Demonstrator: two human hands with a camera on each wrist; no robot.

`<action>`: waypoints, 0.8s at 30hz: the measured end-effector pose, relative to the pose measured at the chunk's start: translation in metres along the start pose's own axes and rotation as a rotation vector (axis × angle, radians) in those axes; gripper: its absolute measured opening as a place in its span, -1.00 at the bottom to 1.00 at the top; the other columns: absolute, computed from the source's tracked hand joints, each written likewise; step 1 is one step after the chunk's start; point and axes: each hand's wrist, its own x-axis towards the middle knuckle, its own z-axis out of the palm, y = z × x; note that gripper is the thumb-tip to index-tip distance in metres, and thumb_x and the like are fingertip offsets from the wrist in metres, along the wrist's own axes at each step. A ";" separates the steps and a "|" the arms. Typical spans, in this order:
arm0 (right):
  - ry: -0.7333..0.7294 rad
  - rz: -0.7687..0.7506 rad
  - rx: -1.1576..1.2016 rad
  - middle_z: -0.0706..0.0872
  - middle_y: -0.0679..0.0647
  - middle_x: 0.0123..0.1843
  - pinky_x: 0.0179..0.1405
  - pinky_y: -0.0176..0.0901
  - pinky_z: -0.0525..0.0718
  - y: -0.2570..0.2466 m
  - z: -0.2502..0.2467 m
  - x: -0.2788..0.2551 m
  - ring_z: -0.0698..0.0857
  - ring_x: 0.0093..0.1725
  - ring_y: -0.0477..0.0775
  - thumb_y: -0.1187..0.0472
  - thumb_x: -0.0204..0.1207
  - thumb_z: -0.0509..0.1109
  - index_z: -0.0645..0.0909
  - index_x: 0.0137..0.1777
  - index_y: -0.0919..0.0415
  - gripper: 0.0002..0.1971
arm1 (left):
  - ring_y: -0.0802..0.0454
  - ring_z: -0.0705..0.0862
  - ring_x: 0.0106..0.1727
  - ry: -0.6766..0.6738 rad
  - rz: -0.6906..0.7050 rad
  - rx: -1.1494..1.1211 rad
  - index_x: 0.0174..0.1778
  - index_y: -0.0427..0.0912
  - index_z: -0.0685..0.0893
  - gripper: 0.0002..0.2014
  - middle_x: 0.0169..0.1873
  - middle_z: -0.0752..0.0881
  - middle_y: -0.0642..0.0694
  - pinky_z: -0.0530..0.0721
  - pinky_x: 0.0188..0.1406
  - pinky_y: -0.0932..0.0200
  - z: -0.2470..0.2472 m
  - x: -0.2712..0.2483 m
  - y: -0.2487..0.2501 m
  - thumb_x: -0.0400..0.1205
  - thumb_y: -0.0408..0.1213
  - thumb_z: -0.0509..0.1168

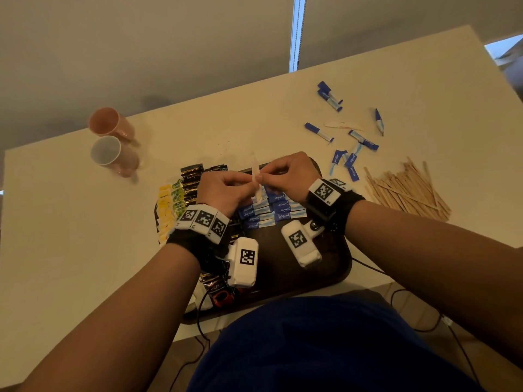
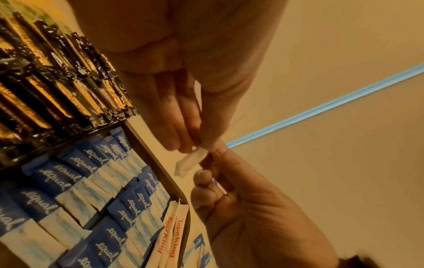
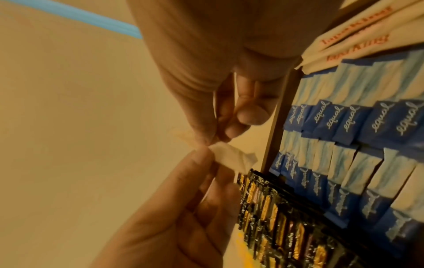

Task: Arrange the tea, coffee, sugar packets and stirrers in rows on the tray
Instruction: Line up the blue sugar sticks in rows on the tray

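Observation:
Both hands hover over the far part of the dark tray (image 1: pixel 285 275). My left hand (image 1: pixel 250 184) and right hand (image 1: pixel 266 176) pinch one thin white paper packet (image 1: pixel 255 172) between them. It shows close up in the left wrist view, the white packet (image 2: pixel 189 162) under my left fingertips (image 2: pixel 183 145). In the right wrist view it is the white packet (image 3: pixel 231 157), pinched by my right hand (image 3: pixel 213 140). On the tray lie rows of blue sweetener packets (image 1: pixel 273 209), black coffee packets (image 1: pixel 192 179), yellow and green tea packets (image 1: pixel 168 207) and white sugar packets (image 2: pixel 172 235).
Loose blue packets (image 1: pixel 351 159) are scattered on the white table to the right of the tray. A pile of wooden stirrers (image 1: pixel 407 190) lies beyond them at the right. Two pink cups (image 1: pixel 113 140) stand at the far left. Cables hang off the near table edge.

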 end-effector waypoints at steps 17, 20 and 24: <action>-0.017 0.132 0.275 0.75 0.23 -0.32 -0.40 -0.21 0.63 0.006 0.004 0.002 0.66 -0.39 -0.01 0.31 0.47 0.54 0.77 -0.12 0.31 -0.94 | 0.01 0.78 -0.28 -0.018 -0.030 0.059 -0.03 -0.20 0.65 -0.73 -0.26 0.78 -0.12 0.79 -0.32 0.08 0.003 0.005 -0.001 0.47 -0.36 0.59; 0.054 0.161 0.180 0.80 0.24 -0.20 -0.33 -0.20 0.65 0.009 -0.018 0.011 0.69 -0.32 0.04 0.26 0.48 0.54 0.78 -0.08 0.27 -0.91 | -0.05 0.81 -0.25 -0.061 -0.043 0.080 -0.04 -0.16 0.63 -0.81 -0.25 0.80 -0.14 0.79 -0.32 0.09 0.001 0.004 -0.001 0.55 -0.39 0.51; 0.154 0.234 -0.389 0.77 -0.02 -0.11 -0.32 -0.32 0.56 0.031 -0.077 0.032 0.72 -0.15 -0.04 0.12 0.54 0.48 0.77 0.06 0.16 -0.83 | 0.00 0.78 -0.27 -0.050 -0.091 0.066 -0.04 -0.13 0.65 -0.91 -0.14 0.80 -0.21 0.73 -0.36 0.17 -0.008 0.003 -0.003 0.63 -0.38 0.41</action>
